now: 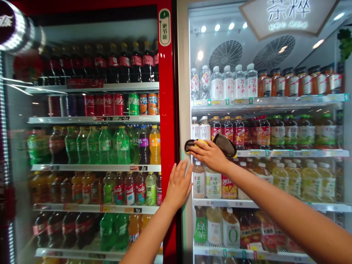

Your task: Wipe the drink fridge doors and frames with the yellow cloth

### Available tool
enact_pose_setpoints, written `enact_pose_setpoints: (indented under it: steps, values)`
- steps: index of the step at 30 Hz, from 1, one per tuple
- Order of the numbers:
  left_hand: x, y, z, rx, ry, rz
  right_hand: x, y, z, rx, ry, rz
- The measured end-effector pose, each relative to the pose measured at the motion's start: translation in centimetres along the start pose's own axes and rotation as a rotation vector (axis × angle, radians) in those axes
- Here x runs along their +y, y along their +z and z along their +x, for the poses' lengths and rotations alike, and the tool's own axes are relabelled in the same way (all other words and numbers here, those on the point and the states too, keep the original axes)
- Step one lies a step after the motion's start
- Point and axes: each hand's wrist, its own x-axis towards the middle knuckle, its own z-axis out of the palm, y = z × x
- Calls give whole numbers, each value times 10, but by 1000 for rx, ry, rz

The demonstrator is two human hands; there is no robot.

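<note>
My right hand (209,155) presses a grey and yellow cloth (226,145) against the glass door (261,110) of the right-hand drinks fridge, close to the door's left edge. The cloth bunches under my fingers, and a loose grey flap spreads to the right of my knuckles. Lower and to the left, my left hand (178,184) lies with fingers stretched out at the seam between the two fridges, near the pale door frame (184,91). It holds nothing. Bottled drinks show through the glass behind both hands.
A red-framed drinks fridge (167,110) stands on the left, its shelves filled with bottles and cans. Inside the right fridge are rows of water, tea and juice bottles. A lit sign (288,16) hangs at top right, and a round lit object (16,27) at top left.
</note>
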Motion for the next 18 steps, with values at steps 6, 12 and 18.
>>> enact_pose_setpoints:
  steps: [6,12,18]
  values:
    - [-2,-1,3,6,14,1,14,-5,12,4,239,-19]
    - [-6,-2,2,16,18,7,11,-7,6,-55,118,10]
    - [-6,-3,33,75,0,29,16,-12,2,16,230,-16]
